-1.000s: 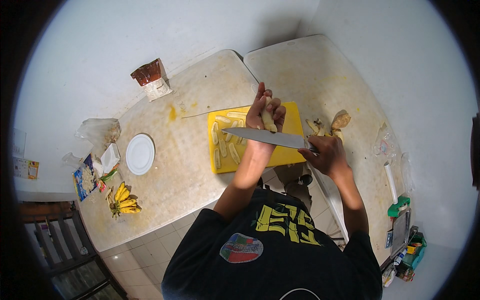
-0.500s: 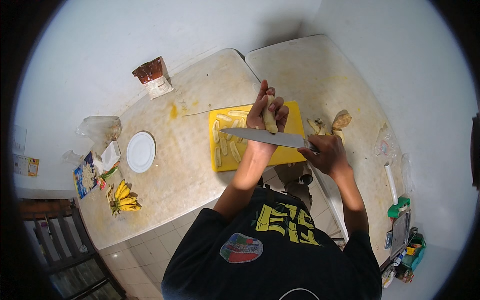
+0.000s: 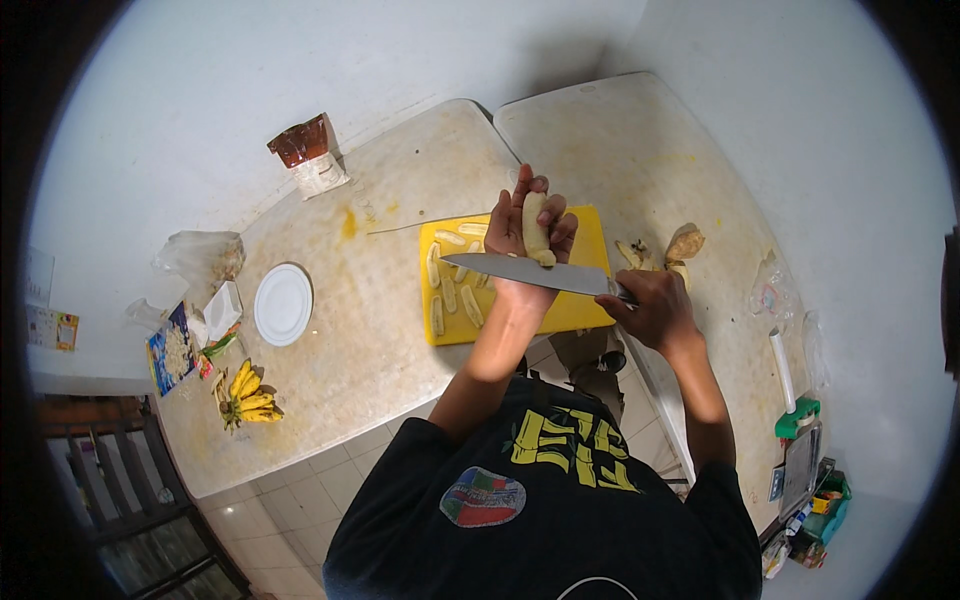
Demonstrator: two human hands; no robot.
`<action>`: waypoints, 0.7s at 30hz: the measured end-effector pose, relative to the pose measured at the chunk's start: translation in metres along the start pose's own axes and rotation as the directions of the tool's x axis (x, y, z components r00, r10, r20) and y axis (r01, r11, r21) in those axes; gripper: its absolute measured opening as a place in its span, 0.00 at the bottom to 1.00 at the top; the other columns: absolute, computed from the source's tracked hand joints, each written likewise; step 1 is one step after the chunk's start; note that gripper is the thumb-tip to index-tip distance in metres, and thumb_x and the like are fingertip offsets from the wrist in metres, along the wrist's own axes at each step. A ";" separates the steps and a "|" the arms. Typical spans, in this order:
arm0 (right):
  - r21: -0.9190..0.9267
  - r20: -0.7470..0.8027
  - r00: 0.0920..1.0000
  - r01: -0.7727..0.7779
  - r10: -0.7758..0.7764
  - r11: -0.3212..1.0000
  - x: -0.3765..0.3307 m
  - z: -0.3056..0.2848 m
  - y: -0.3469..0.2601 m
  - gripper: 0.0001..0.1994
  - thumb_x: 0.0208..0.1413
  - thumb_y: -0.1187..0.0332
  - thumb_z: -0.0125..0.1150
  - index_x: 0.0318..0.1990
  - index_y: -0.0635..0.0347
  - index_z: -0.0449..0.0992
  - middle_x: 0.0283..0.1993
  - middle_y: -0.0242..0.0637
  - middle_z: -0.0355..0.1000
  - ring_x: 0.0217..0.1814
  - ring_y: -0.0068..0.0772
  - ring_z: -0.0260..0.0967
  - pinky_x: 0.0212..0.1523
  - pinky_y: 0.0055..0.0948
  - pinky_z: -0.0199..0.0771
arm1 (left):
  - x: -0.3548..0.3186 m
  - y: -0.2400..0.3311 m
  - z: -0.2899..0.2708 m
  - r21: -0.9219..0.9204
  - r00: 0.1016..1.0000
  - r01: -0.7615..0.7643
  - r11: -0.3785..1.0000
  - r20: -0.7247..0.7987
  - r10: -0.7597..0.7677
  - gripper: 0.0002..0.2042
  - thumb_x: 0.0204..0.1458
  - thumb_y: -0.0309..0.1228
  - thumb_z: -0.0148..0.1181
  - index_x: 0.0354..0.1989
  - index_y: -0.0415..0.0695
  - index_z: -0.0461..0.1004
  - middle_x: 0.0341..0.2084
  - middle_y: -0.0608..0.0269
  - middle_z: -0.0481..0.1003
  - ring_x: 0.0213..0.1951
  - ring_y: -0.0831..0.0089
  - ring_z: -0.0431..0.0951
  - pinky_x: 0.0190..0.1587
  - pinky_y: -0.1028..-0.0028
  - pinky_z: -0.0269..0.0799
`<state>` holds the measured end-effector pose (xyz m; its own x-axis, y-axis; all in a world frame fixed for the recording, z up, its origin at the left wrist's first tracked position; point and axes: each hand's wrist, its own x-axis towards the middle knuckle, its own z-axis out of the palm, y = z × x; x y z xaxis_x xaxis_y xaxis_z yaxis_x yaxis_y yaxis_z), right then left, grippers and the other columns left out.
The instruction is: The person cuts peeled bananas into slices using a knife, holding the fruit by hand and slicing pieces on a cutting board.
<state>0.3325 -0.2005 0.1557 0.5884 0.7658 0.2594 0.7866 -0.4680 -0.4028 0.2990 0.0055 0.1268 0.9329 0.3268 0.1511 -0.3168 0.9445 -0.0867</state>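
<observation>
A peeled banana (image 3: 536,225) lies upright along the palm of my left hand (image 3: 515,235), with the fingers curled about its right side. My right hand (image 3: 655,308) is closed round the dark handle of a large kitchen knife (image 3: 530,272). The broad blade points left and crosses over my left wrist, at the lower end of the banana. Beneath both hands is a yellow cutting board (image 3: 580,318), where several long banana slices (image 3: 448,293) lie on the left part. Banana peels (image 3: 640,257) sit just right of the board, partly behind my right hand.
A white plate (image 3: 283,304) and a bunch of bananas (image 3: 252,395) stand on the left table. A brown-and-white bag (image 3: 310,157) leans at the back wall. A clear plastic bag (image 3: 200,258) lies far left. At the right edge are a white roll (image 3: 781,370) and a green basket (image 3: 832,520).
The fingers of my left hand have loosened a little, so more of the banana shows. The knife stays almost where it was.
</observation>
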 end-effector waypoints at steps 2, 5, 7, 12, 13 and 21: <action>0.001 0.008 1.000 -0.004 0.004 1.000 0.001 0.000 0.000 0.25 0.58 0.45 0.70 0.26 0.60 0.75 0.22 0.45 0.72 0.25 0.54 0.74 0.27 0.46 0.72 | 0.000 -0.001 0.003 0.010 1.000 0.021 1.000 0.000 -0.021 0.19 0.67 0.39 0.55 0.60 0.43 0.69 0.43 0.63 0.69 0.32 0.75 0.65 0.33 0.75 0.60; -0.001 0.013 1.000 -0.002 0.002 1.000 0.002 -0.002 -0.002 0.25 0.58 0.46 0.70 0.26 0.60 0.75 0.22 0.45 0.72 0.25 0.55 0.74 0.27 0.47 0.71 | 0.001 -0.002 0.002 0.010 0.998 0.054 0.998 0.013 -0.054 0.18 0.67 0.39 0.55 0.60 0.43 0.70 0.43 0.64 0.69 0.32 0.76 0.65 0.32 0.75 0.60; -0.003 0.012 1.000 -0.001 0.001 1.000 0.003 -0.002 -0.003 0.24 0.58 0.46 0.70 0.26 0.60 0.75 0.22 0.45 0.72 0.25 0.55 0.74 0.27 0.47 0.71 | 0.002 -0.002 0.002 0.000 0.998 0.065 0.998 0.026 -0.065 0.18 0.68 0.39 0.54 0.60 0.44 0.70 0.44 0.64 0.68 0.32 0.76 0.64 0.32 0.75 0.59; -0.002 0.018 1.000 0.001 -0.001 1.000 0.006 -0.003 -0.007 0.24 0.58 0.46 0.70 0.27 0.60 0.75 0.22 0.45 0.72 0.26 0.56 0.74 0.27 0.47 0.71 | 0.000 -0.001 0.004 0.014 0.998 0.062 0.998 0.009 -0.062 0.17 0.67 0.39 0.54 0.59 0.44 0.70 0.43 0.65 0.68 0.32 0.78 0.64 0.33 0.76 0.59; 0.000 0.019 1.000 0.001 -0.001 1.000 0.007 -0.003 -0.007 0.25 0.58 0.46 0.70 0.27 0.60 0.75 0.22 0.46 0.72 0.26 0.56 0.74 0.27 0.47 0.71 | 0.000 -0.002 0.004 0.013 0.998 0.062 0.998 0.010 -0.062 0.17 0.67 0.39 0.54 0.59 0.44 0.70 0.43 0.65 0.68 0.32 0.78 0.64 0.33 0.76 0.59; -0.022 -0.011 1.000 0.020 -0.020 1.000 0.009 -0.001 -0.005 0.26 0.59 0.45 0.69 0.26 0.60 0.74 0.22 0.46 0.72 0.25 0.56 0.74 0.27 0.47 0.71 | -0.006 -0.006 0.015 0.043 0.999 0.033 0.999 -0.017 -0.033 0.18 0.68 0.42 0.51 0.59 0.45 0.70 0.43 0.66 0.67 0.33 0.77 0.64 0.33 0.76 0.59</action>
<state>0.3339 -0.1914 0.1609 0.5746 0.7700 0.2775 0.8021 -0.4624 -0.3778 0.2928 -0.0017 0.1412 0.9455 0.2951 0.1373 -0.2925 0.9555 -0.0394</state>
